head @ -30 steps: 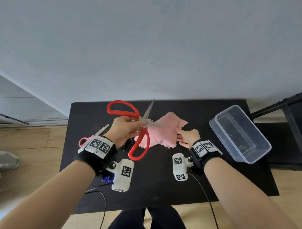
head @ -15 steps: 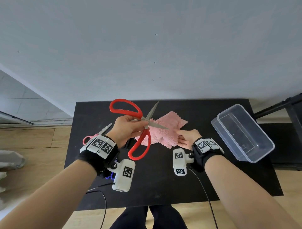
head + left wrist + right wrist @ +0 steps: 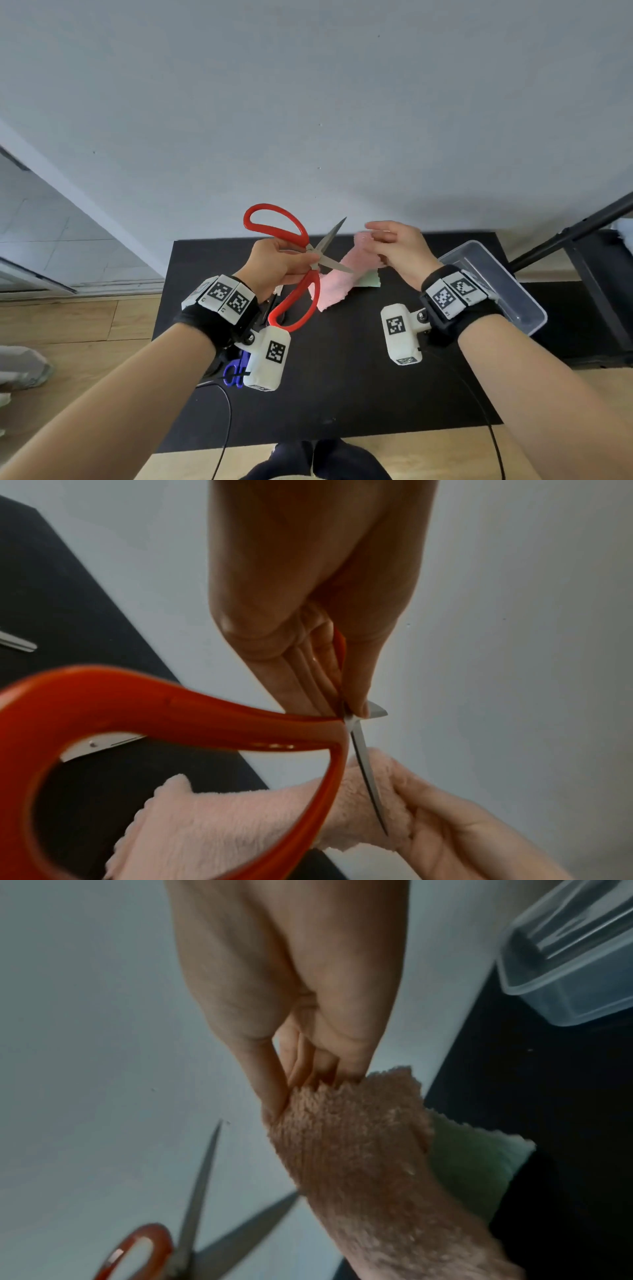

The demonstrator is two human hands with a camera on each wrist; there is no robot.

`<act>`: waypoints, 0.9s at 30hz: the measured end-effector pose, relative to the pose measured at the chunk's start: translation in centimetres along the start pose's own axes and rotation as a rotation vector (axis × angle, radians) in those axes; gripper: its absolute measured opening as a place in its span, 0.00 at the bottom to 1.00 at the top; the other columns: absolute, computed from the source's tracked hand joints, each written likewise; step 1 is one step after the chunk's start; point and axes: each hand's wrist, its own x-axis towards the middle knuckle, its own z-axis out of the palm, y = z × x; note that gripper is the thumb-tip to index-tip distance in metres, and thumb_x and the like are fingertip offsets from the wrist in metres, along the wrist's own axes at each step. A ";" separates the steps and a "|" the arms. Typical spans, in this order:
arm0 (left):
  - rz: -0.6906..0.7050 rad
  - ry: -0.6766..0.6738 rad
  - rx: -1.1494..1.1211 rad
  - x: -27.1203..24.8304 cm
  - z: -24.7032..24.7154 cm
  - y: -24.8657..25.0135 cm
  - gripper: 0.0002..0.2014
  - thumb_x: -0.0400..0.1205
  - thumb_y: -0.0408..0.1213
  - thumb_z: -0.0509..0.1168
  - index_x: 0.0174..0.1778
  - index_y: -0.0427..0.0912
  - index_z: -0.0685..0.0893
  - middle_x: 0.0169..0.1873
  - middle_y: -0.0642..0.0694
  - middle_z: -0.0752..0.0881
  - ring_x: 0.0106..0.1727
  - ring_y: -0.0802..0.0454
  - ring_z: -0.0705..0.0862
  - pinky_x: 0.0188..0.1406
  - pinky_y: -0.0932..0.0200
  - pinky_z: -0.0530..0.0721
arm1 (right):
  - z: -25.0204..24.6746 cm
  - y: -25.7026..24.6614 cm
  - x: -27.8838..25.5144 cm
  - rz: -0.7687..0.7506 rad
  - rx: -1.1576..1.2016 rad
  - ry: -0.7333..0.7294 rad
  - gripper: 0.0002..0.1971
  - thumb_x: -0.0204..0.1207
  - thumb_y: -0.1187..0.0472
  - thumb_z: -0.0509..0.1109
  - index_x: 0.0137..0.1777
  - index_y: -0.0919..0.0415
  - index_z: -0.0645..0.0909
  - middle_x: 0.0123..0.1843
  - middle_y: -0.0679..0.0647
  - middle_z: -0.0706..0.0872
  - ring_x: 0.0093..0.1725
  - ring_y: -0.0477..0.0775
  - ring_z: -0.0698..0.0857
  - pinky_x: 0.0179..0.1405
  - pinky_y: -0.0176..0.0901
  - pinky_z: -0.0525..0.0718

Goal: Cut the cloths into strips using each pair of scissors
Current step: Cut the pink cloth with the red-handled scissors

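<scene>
My left hand (image 3: 277, 265) grips the big red-handled scissors (image 3: 301, 270) near their pivot, blades spread apart above the black table (image 3: 342, 377). In the left wrist view the red handle loop (image 3: 171, 723) fills the foreground and one blade (image 3: 368, 777) points down at the cloth. My right hand (image 3: 394, 246) pinches an edge of the pink cloth (image 3: 342, 277) and holds it lifted, just right of the blades. The right wrist view shows my fingers (image 3: 329, 1053) pinching the pink cloth (image 3: 359, 1150), with a pale green cloth (image 3: 472, 1164) behind it.
A clear plastic container (image 3: 496, 284) stands at the table's right side. Blue-handled scissors (image 3: 234, 371) peek out under my left wrist. A metal blade (image 3: 17, 642) lies on the table at far left. A black frame (image 3: 582, 260) stands right of the table.
My right hand has risen from the table with the pink cloth's edge, uncovering a green cloth beneath. The left hand keeps the red scissors spread and has lifted slightly.
</scene>
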 end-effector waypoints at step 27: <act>0.012 0.059 0.015 -0.3 1.3 0.1 0.12 0.73 0.28 0.75 0.50 0.33 0.84 0.41 0.38 0.90 0.38 0.45 0.91 0.36 0.58 0.88 | 0.8 -1.9 -1.4 -0.104 -0.249 -0.266 0.07 0.76 0.67 0.72 0.52 0.61 0.86 0.47 0.53 0.91 0.47 0.39 0.86 0.46 0.24 0.78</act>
